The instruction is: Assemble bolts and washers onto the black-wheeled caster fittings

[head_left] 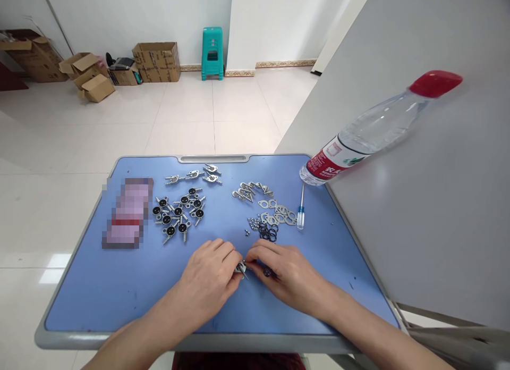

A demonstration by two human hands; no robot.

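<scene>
Near the front of the blue table, my left hand [213, 271] is closed on a small silver metal fitting [241, 269], with a pointed end sticking out below the fingers. My right hand [289, 274] meets it from the right, thumb and forefinger pinched at the fitting's edge. A small dark round piece [266, 272] shows under the curled right fingers; its kind is unclear. Just beyond the hands lie black rubber rings [268, 232], small screws [254, 223] and flat silver gasket-like plates [285, 215]. Several metal fittings with black round faces [178, 211] are grouped to the left.
More silver fittings [193, 174] and small curved metal pieces [252, 189] lie farther back. A screwdriver [301, 216] with a clear-blue handle rests near a tall water bottle [338, 152] at the right. A pixelated flat pink object [129, 213] lies left. A grey panel [430, 200] borders the table's right side.
</scene>
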